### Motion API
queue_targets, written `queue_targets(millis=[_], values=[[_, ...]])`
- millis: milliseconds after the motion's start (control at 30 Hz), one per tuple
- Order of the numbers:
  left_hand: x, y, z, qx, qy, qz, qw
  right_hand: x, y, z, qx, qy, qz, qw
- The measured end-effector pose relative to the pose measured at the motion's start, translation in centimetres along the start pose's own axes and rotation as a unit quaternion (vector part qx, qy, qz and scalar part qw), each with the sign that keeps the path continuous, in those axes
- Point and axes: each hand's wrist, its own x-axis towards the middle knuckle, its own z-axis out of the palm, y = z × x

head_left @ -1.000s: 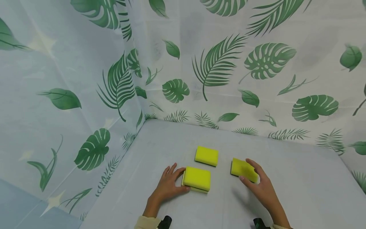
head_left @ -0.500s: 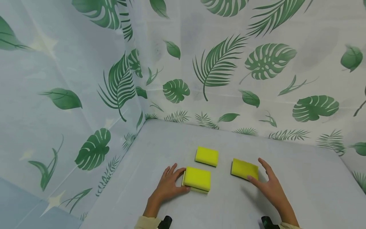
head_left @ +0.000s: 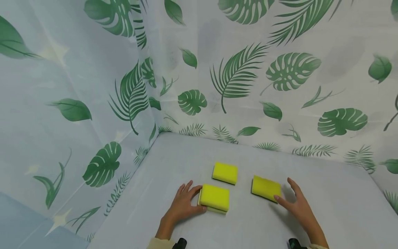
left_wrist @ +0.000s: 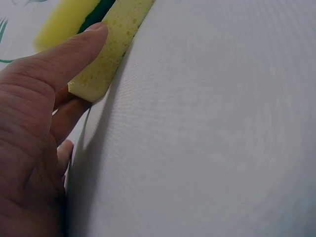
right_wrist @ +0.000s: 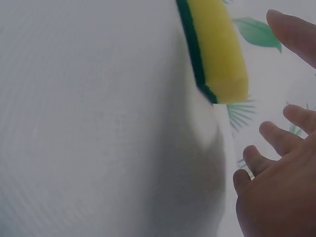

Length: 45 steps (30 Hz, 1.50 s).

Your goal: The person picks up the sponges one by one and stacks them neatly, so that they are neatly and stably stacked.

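Observation:
Two yellow sponges are stacked in front of my left hand. The upper sponge has a dark green scouring layer, while the lower sponge shows a pale, porous side. My left thumb and index finger grip the lower one at its left end, thumb along the near side. To the right, a third sponge lies yellow side up, green layer beneath. My right hand is just right of it, thumb and fingers spread; the right wrist view shows a gap between the fingers and the sponge.
Another yellow sponge lies behind the stack. All of them are on a white-covered table. Leaf-printed cloth walls rise at the back and along the left side.
My right hand has drawn back to the right, off the right-hand sponge it overlapped before. My left hand keeps its grip in the same place. The head view has tipped slightly.

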Motion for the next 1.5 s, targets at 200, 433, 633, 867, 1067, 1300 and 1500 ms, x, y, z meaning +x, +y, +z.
queue_targets(millis=[200,433,633,867,1067,1300,1500], values=[[-0.1,-0.1,0.2,0.002,0.0,-0.005,1.0,0.6,0.4,0.2,0.004,-0.018,0.039,0.999],[0.1,-0.3,0.3,0.001,0.001,-0.005,1.0,1.1,1.1,0.5,0.005,-0.016,0.015,1.0],[0.1,-0.4,0.2,0.001,0.003,0.001,1.0,1.6,1.0,0.7,-0.001,-0.026,0.042,0.999],[0.2,-0.6,0.2,0.001,0.005,0.007,1.0,1.9,1.2,1.2,-0.003,-0.04,0.059,0.997],[0.2,-0.6,0.2,0.001,0.003,0.013,0.9999,1.8,1.4,1.5,-0.017,-0.045,0.064,0.997],[0.1,-0.4,0.0,0.002,0.001,0.012,0.9999,1.9,1.2,1.6,-0.019,-0.044,0.064,0.997],[0.1,-0.3,0.1,0.004,0.002,0.014,0.9999,2.2,1.3,1.8,-0.053,-0.033,0.034,0.997]])
